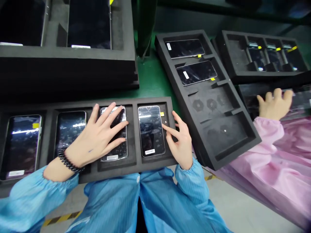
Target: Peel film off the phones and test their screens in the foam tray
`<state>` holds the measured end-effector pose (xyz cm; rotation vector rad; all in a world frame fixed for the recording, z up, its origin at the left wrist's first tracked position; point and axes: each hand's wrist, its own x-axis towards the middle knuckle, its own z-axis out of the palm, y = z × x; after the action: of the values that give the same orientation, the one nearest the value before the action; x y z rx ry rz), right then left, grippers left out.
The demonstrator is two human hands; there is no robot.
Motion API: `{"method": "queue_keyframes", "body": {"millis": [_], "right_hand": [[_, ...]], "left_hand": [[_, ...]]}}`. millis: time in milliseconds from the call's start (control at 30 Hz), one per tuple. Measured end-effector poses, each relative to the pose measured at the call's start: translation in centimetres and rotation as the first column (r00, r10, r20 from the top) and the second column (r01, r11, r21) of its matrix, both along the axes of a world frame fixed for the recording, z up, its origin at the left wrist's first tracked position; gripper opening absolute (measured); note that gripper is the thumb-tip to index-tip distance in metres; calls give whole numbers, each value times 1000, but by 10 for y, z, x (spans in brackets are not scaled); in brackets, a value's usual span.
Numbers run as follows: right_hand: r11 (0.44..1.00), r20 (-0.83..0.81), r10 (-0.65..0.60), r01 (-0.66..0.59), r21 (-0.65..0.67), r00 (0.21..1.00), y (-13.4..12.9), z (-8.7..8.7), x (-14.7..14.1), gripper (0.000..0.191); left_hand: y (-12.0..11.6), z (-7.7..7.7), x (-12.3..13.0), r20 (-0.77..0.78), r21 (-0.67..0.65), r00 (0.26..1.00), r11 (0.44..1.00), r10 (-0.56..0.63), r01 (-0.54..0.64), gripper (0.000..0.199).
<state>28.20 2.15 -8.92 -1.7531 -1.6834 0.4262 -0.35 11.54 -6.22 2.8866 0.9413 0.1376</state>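
Observation:
A black foam tray (133,139) lies in front of me with several smartphones in its compartments. My left hand (97,136) is spread flat over one smartphone (119,150), fingers apart on its screen. To the right of it, another smartphone (152,132) with a white label and a yellow tab lies screen up. Beside that phone is my right hand (179,139), its fingers parted; the index fingertip is at the phone's right edge and other fingers rest near the tray's end wall. Neither hand grasps anything that I can see.
A second foam tray (216,157) stands angled at right, with two phones in its upper compartments. Another tray (267,75) with phones lies beyond it. Stacked trays (97,57) stand at upper left. At far right is a co-worker's hand (275,105) in a pink sleeve.

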Motion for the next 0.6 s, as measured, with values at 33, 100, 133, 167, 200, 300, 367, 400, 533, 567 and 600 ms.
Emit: {"method": "queue_keyframes", "body": {"millis": [33, 100, 133, 167, 200, 300, 367, 400, 533, 567, 600], "right_hand": [[1000, -8, 0, -1, -2, 1000, 0, 0, 0, 37], [1000, -24, 4, -4, -8, 1000, 0, 1, 0, 37], [1000, -30, 4, -4, -9, 1000, 1, 1, 1, 36], [1000, -37, 4, -4, -11, 999, 1, 1, 1, 36], [1000, -43, 7, -8, -14, 999, 1, 2, 1, 36], [999, -67, 40, -42, -22, 997, 3, 4, 2, 39], [998, -92, 63, -65, -24, 994, 5, 6, 2, 42], [997, -103, 70, -73, -23, 992, 6, 6, 2, 43], [998, -98, 63, -64, -10, 993, 10, 4, -1, 40], [999, -85, 49, -51, -11, 995, 11, 4, -1, 38], [999, -73, 32, -34, -15, 997, 11, 4, -2, 36]], "left_hand": [[2, 1, 0, -6, 7, 1000, 1000, -17, 17, 44], [4, 5, 1, -27, 3, 998, 998, -58, 58, 41], [4, 8, 1, -43, -8, 997, 998, -61, 61, 39], [4, 10, 2, -52, -15, 997, 998, -58, 58, 37], [4, 12, 3, -55, -19, 997, 999, -52, 51, 36], [2, 15, 5, -44, -15, 999, 1000, -20, 19, 33], [1, 15, 8, -34, -26, 999, 999, 17, -18, 32], [1, 15, 9, -35, -40, 998, 998, 47, -48, 32], [5, 13, 12, -62, -51, 997, 997, 55, -58, 36], [6, 14, 10, -55, -28, 998, 999, 22, -23, 35], [7, 16, 8, -41, -1, 999, 1000, -3, 3, 35]]}}
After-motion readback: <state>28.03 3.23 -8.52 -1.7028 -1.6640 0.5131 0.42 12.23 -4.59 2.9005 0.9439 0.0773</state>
